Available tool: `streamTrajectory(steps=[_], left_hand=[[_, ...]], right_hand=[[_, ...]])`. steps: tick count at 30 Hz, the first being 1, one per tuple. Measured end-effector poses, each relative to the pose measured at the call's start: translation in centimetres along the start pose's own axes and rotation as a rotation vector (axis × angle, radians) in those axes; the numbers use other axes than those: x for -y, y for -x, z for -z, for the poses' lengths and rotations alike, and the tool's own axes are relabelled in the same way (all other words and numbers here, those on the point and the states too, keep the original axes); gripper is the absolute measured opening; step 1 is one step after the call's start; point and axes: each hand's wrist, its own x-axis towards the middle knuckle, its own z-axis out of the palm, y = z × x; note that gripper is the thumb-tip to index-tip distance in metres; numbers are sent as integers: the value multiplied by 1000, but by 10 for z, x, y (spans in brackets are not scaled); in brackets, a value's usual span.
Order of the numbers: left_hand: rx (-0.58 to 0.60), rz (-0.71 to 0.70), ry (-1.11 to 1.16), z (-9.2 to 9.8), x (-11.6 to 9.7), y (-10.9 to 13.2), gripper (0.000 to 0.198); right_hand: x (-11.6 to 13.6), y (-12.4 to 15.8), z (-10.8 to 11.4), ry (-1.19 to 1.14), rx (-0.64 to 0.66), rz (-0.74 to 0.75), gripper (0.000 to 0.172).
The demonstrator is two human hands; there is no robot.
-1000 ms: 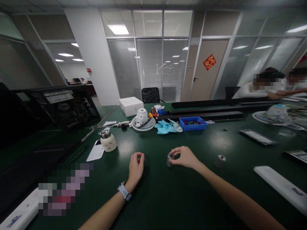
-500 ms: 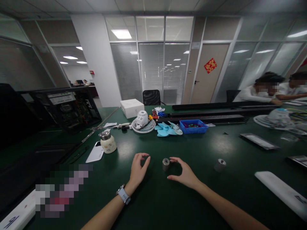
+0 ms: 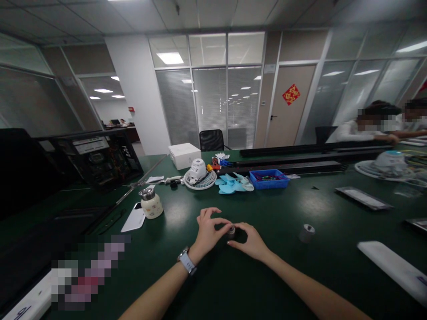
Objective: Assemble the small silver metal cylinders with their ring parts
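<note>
The left hand's (image 3: 209, 233) thumb and forefinger nearly meet at the small metal cylinder (image 3: 231, 232); whether they grip it, I cannot tell. The right hand (image 3: 253, 242) curves widely open at its right side. The cylinder stands on the green table (image 3: 267, 284), between both hands. Another metal cylinder (image 3: 307, 234) stands farther right; light-blue fan blades (image 3: 229, 183) lie on the far side.

Left hand (image 3: 207, 234) has fingers at the small metal cylinder (image 3: 231, 233) on the desk (image 3: 233, 289); gripping or just touching, hard to tell. Right hand (image 3: 254, 242) curved open beside it. Second cylinder (image 3: 306, 234) stands apart, to the right.
</note>
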Motion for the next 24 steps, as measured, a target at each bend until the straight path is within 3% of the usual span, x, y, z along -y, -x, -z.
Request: streamTrajectory(steps=[4, 9, 13, 15, 18, 20, 22, 24], left_hand=[[-50, 83, -69, 13, 19, 12, 22], [145, 126, -108, 10, 48, 36, 22], [145, 135, -64, 5, 54, 37, 24], [12, 183, -29, 8, 56, 35, 38], [-418, 342, 100, 15, 59, 34, 41], [-592, 497, 217, 17, 62, 35, 39], [-566, 626, 283, 14, 64, 37, 40], [-484, 668, 290, 10, 63, 39, 41]], right_hand=[[1, 0, 1, 0, 12, 13, 44], [0, 1, 1, 9, 30, -13, 48], [-2, 2, 1, 5, 34, -23, 51], [-3, 2, 2, -3, 40, -35, 55], [-3, 2, 3, -16, 42, -41, 63], [-3, 2, 3, -31, 33, -26, 63], [-2, 0, 0, -48, 11, -4, 60], [-1, -3, -4, -50, -21, 19, 51]])
